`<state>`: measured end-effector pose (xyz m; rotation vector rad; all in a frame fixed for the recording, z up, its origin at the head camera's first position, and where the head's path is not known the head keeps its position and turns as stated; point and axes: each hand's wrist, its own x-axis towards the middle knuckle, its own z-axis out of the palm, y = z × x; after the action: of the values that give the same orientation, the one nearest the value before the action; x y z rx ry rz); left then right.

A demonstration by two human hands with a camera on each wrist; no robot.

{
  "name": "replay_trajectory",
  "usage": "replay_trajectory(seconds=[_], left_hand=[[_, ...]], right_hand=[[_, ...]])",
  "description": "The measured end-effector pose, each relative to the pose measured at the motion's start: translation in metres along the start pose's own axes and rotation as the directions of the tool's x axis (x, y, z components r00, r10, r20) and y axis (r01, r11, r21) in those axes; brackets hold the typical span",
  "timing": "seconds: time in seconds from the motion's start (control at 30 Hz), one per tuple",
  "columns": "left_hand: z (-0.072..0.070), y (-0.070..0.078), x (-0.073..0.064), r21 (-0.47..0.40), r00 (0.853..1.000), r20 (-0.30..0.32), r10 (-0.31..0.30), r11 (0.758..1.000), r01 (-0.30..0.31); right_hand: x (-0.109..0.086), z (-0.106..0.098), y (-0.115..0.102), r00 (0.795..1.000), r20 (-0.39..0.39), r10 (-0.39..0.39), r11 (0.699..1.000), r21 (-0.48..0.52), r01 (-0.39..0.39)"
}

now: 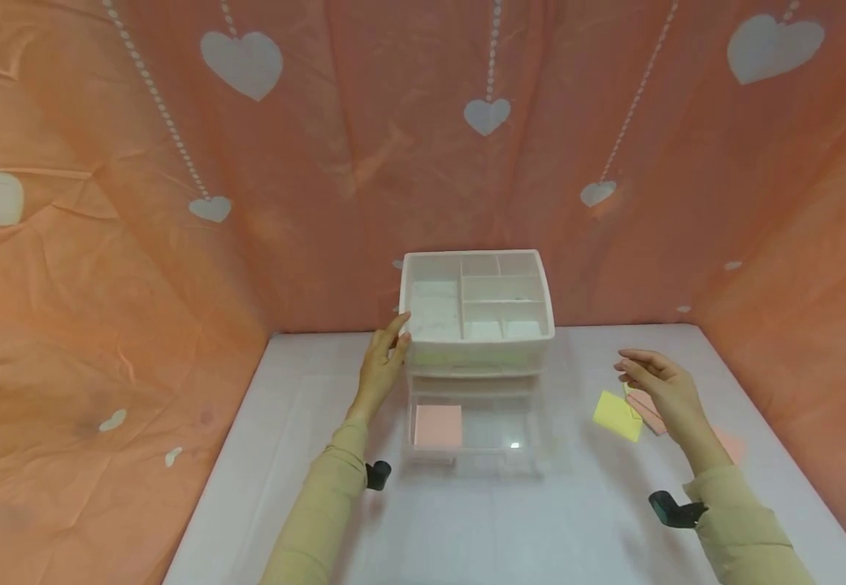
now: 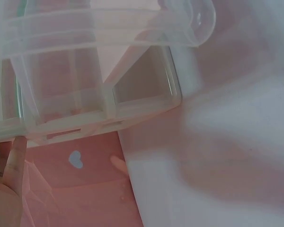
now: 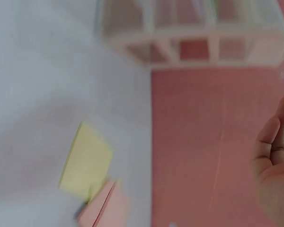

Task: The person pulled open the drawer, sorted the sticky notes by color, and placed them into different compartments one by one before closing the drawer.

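A white plastic drawer organizer (image 1: 477,345) stands at the back of the table, its top tray split into compartments. Its clear lower drawer (image 1: 496,426) is pulled out and has a pink sticky note pad (image 1: 438,426) lying in its left part. My left hand (image 1: 380,366) rests its fingers on the organizer's left side near the top front corner. Over the right side of the table hovers my right hand (image 1: 660,390), fingers loosely bent and holding nothing. Below it lie a yellow sticky note pad (image 1: 617,416) and pink sticky note pads (image 3: 106,203), partly hidden by the hand.
Another pink piece (image 1: 730,444) lies beyond the right wrist, partly covered by it. The white table (image 1: 305,390) is enclosed by an orange-pink cloth (image 1: 423,179) with white hearts at the back and sides. A black strap piece (image 1: 674,510) sits at the right wrist.
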<state>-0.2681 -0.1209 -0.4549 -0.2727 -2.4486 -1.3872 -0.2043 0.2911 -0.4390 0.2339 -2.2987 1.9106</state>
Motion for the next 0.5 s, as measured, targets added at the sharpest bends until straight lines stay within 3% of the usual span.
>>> replay_trajectory(seconds=[0.2,0.33,0.5], left_hand=[[0.001,0.001,-0.002,-0.004,1.0,0.016,-0.005,1.0,0.005],[0.0,0.001,-0.002,-0.003,1.0,0.02,-0.012,1.0,0.012],[0.0,-0.002,-0.001,0.003,1.0,0.009,-0.004,1.0,0.004]], right_hand=[[-0.014,-0.042,0.022,0.994,-0.046,0.1,0.966,-0.233,-0.108],[-0.02,-0.069,0.04,0.985,-0.065,0.161,0.941,-0.292,-0.173],[-0.031,-0.09,0.061,0.963,-0.148,0.227,0.918,-0.298,-0.262]])
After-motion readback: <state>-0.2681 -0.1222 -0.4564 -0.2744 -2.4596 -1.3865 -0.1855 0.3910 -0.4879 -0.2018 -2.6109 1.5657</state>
